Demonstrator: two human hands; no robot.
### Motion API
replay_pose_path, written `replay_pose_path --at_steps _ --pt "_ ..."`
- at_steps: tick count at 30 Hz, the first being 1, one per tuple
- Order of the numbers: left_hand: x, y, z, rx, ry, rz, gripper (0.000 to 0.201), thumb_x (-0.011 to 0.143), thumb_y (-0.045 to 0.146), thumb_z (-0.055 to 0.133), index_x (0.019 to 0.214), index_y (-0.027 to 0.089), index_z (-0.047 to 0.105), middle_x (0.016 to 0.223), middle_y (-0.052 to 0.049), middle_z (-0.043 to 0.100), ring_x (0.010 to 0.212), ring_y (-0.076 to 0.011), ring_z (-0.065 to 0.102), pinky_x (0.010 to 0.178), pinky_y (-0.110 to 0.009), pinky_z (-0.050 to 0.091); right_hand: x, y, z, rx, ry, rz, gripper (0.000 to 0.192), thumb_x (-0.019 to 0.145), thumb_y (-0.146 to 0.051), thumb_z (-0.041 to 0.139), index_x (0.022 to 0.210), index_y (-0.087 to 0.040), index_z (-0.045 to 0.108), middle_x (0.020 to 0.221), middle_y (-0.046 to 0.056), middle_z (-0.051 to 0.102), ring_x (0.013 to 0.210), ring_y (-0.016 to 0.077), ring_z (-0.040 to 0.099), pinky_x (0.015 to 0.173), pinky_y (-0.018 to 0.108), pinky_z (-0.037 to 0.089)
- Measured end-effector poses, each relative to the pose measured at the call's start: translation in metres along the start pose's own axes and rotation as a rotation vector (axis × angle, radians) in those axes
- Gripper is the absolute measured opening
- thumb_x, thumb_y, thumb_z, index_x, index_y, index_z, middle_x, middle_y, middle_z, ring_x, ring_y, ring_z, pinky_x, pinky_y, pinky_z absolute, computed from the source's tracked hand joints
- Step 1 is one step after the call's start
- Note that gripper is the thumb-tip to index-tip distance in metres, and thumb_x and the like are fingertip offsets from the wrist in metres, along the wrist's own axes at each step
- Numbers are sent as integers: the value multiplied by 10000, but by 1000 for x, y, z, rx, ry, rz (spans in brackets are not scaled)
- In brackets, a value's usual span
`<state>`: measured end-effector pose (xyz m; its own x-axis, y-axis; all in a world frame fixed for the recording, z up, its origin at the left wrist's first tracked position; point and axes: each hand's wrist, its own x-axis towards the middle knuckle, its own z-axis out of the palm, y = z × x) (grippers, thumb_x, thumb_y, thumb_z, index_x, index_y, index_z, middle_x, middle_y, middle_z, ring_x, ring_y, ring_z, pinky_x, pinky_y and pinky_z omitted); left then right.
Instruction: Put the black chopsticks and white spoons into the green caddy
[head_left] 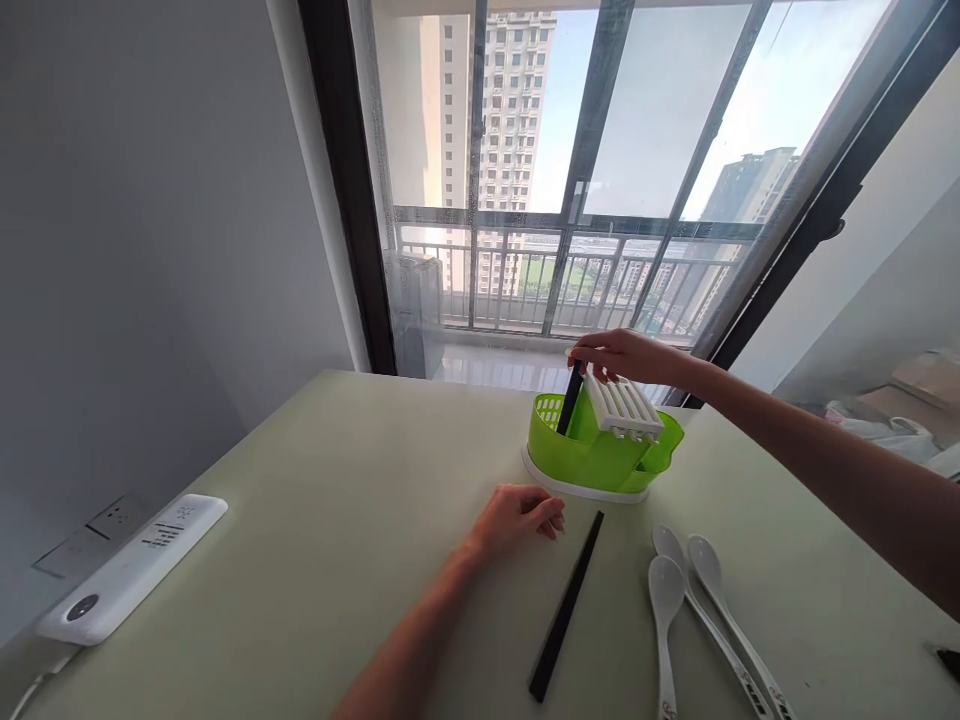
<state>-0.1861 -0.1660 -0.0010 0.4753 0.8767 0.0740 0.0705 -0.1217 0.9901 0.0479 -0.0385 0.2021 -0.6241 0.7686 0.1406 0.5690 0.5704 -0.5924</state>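
A bright green utensil caddy (pixel 577 458) with a white base and a white slotted rack (pixel 624 407) stands near the table's far edge. Over its left compartment, my right hand (pixel 604 352) grips the upper end of black chopsticks (pixel 570 402); their lower end is inside the caddy, and I cannot tell how many there are. My left hand (pixel 517 520) rests on the table in front of the caddy, fingers curled in with nothing seen in them. Beside it lie more black chopsticks (pixel 568 605), slanting toward me. Several white spoons (pixel 666 590) lie to their right.
The pale table (pixel 315 510) reaches back to a glass sliding door (pixel 570 200) with a balcony behind. At the left, a white power strip (pixel 142 565) lies along the wall. A dark object (pixel 948 660) shows at the right edge, cut off by the frame.
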Motion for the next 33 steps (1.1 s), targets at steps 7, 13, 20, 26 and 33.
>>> replay_pose_path --at_steps 7,13,20,26,33 --pt "-2 5 0 27 2 -4 564 895 669 566 776 134 701 778 -71 748 653 -151 698 672 -278 569 13 6 -9 -124 -48 77 533 894 -678 536 964 -175 701 800 58 737 548 122 617 544 261 457" --pt "-1 3 0 10 -6 10 575 895 682 562 788 134 699 782 -72 745 649 -148 695 682 -283 574 14 3 -13 -251 -8 66 452 901 -605 554 937 -184 715 848 57 769 523 121 645 642 295 510" --pt "-1 7 1 -3 7 7 609 860 719 577 769 129 697 745 -75 735 628 -151 688 662 -289 576 16 1 -19 -230 -69 48 454 901 -604 567 943 -178 718 837 60 768 529 112 632 672 290 496" --pt "-2 7 2 12 13 -5 589 870 700 574 755 134 691 741 -68 732 625 -149 686 660 -286 570 17 2 -21 -217 -72 29 440 910 -594 563 946 -183 717 868 56 771 553 116 647 706 304 496" --pt "-2 8 1 28 17 -25 567 881 681 570 762 139 688 758 -69 737 637 -151 691 659 -277 566 15 0 -23 -453 146 35 345 925 -518 571 1028 -213 696 878 27 771 523 118 624 635 297 457"
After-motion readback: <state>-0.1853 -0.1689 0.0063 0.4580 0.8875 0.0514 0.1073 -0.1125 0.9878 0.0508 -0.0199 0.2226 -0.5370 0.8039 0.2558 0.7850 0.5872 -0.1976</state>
